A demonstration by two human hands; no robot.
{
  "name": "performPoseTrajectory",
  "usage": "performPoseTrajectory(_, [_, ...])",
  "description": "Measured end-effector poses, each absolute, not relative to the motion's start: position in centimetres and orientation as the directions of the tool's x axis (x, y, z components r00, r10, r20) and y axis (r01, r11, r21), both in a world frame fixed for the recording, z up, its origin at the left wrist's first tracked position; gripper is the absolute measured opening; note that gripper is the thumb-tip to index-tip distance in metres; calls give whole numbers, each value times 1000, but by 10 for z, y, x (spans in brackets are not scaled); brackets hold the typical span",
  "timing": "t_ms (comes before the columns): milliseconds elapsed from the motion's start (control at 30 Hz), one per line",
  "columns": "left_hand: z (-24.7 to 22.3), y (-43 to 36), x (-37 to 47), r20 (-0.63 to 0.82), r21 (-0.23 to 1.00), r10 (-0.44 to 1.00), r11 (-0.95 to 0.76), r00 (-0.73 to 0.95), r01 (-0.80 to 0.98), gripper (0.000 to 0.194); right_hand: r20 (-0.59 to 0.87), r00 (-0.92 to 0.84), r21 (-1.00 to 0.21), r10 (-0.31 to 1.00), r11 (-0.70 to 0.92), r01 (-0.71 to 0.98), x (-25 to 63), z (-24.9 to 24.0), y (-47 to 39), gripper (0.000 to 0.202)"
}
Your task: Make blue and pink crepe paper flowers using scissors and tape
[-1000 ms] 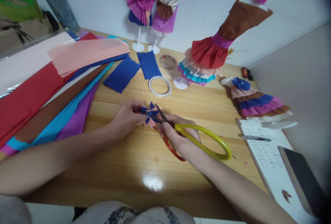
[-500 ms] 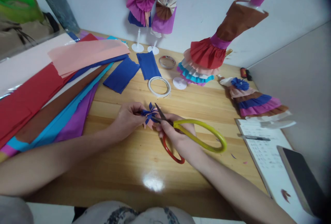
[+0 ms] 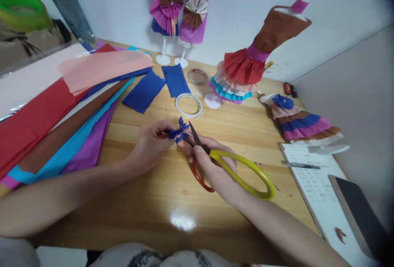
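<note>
Between the fingertips of my left hand point(image 3: 155, 141) is pinched a paper flower point(image 3: 179, 132) with pointed blue petals and some pink paper behind them. My right hand point(image 3: 209, 158) is closed around a pair of scissors point(image 3: 243, 172) with one yellow and one red handle loop. The dark blades are spread apart, their tips beside the flower's right side. Parts of the right fingers are hidden behind the scissors. Just beyond the hands lies a roll of white tape point(image 3: 176, 104), near two pieces of blue paper point(image 3: 144, 92).
Coloured paper sheets point(image 3: 33, 123) fan out on the left. Several small dress forms in paper dresses stand at the back, one with a brown bodice point(image 3: 263, 33). To the right are a flat-lying paper dress point(image 3: 304, 123), a notebook point(image 3: 303, 180), a pen and a phone point(image 3: 353, 205).
The flower has turned slightly in my left fingers and less pink shows. The scissors' handles have swung a little down and right, the blades still apart. The view has shifted slightly.
</note>
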State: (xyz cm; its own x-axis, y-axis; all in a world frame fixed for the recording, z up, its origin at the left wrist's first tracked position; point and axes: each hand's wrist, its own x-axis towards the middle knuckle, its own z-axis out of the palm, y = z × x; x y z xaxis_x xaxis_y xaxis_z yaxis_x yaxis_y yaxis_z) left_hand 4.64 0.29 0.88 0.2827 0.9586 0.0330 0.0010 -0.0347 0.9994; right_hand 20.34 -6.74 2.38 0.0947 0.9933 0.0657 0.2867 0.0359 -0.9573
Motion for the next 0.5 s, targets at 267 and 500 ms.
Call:
performPoseTrajectory(267, [17, 5, 47, 43, 991, 973, -12, 229, -132, 6, 212, 123, -952, 969, 177, 249, 201, 13, -69, 22])
performPoseTrajectory(500, [16, 9, 47, -109, 955, 953, 180, 283, -235, 15, 172, 126, -971, 977, 147, 188, 199, 12, -65, 22])
